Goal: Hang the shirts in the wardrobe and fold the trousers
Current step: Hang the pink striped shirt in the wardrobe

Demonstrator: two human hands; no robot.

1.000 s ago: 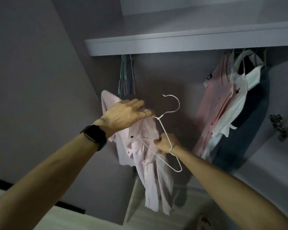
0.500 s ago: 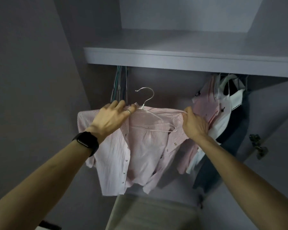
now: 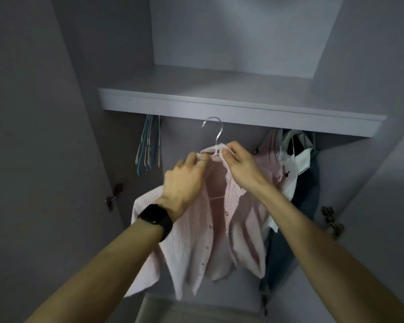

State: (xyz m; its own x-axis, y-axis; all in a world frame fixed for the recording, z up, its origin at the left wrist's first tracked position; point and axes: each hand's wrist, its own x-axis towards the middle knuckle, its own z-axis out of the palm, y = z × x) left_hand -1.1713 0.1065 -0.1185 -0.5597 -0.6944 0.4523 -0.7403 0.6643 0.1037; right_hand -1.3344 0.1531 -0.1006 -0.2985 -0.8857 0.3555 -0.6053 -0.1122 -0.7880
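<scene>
step in hand: the collar is being seated on the hanger before hooking onto the rail. the pink striped shirt (image 3: 196,234) is draped on a pale wire hanger (image 3: 214,130) and held up inside the wardrobe, just below the shelf (image 3: 219,106). the hook is seen free in front of the shelf lip, caught on nothing. the rail itself is hidden behind that lip. the left hand (image 3: 184,180) is curled onto the collar left of the hanger neck, and the right hand (image 3: 240,166) pinches the collar on the other side; both grip cloth, neither is open. the shirt front is unbuttoned. judgement: the collar should be centred on the neck and both shoulders drawn evenly over the hanger arms, since a lopsided load is likely to slide off once released. one hand should then be shifted to the hanger neck so the hook can be guided up behind the lip. the hook opening faces left, so it is to be turned square to the rail first. a gap is noted between the bunch of empty hangers (image 3: 147,145) on the left and the hung garments (image 3: 296,164) on the right; that gap is the suggested spot. no trousers are in view.
</scene>
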